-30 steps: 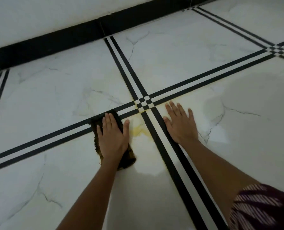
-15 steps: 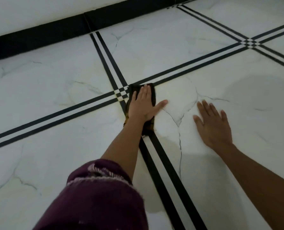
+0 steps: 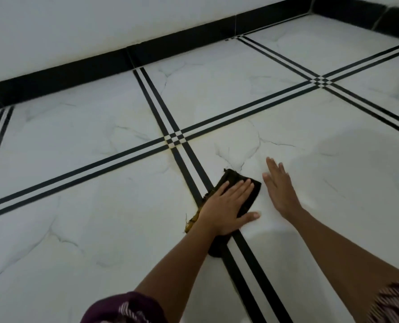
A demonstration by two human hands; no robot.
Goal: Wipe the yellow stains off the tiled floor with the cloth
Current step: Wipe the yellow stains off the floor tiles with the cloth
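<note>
Left hand (image 3: 226,207) lies flat, palm pinning the cloth (image 3: 238,183) so pressure spreads for scrubbing; right hand (image 3: 278,187) open on the floor (image 3: 100,217), probably bracing, no grip.

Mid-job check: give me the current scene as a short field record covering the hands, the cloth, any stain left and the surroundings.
left hand: left hand flat, palm down, pressing the cloth
right hand: right hand flat on bare tile, holding nothing
cloth: dark cloth lying across the black double stripe, frayed yellowish edge at its near left
stain left: faint yellow tint along the grout at the stripe crossing; no clear puddle visible
floor: white marble-look tiled floor
background: black skirting along the wall
</note>
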